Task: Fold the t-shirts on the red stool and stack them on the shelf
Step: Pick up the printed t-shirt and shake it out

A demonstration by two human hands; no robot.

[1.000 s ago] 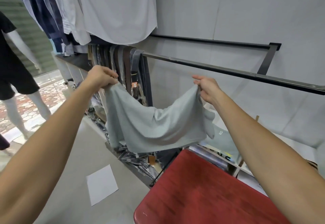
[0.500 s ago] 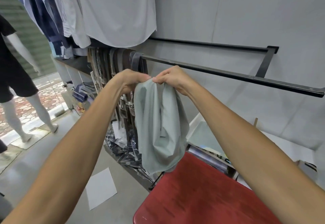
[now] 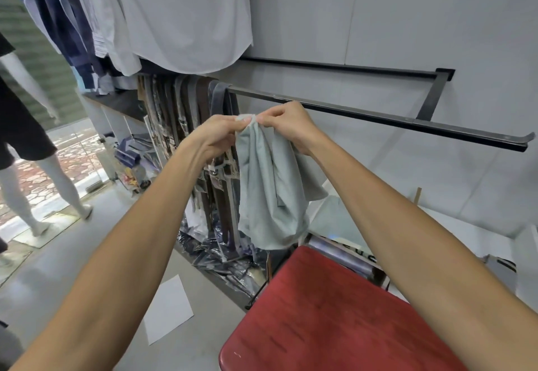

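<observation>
A pale grey-green t-shirt [image 3: 269, 184] is held up in the air above the far edge of the red stool [image 3: 329, 315], doubled over so that it hangs as a narrow bundle with its long axis running straight down. Its top edge is gathered between the two hands, which are brought close together. The left hand [image 3: 217, 134] is curled around the fabric with its fingertips pinching the upper hem; the right hand [image 3: 286, 124] is likewise pinching the hem just beside it, thumb and fingers bent. The lowest fold of the shirt hangs just above the stool's far edge; whether it touches the seat cannot be told. The stool's near and right parts are covered by the right forearm and cut off by the frame. Behind the shirt a black wall rail [image 3: 378, 114] is seen, with belts [image 3: 201, 126] hung at its left end and shirts [image 3: 163, 12] above. A sheet of white paper [image 3: 167, 309] lies on the floor, and mannequin legs [image 3: 43, 187] stand at the left.
</observation>
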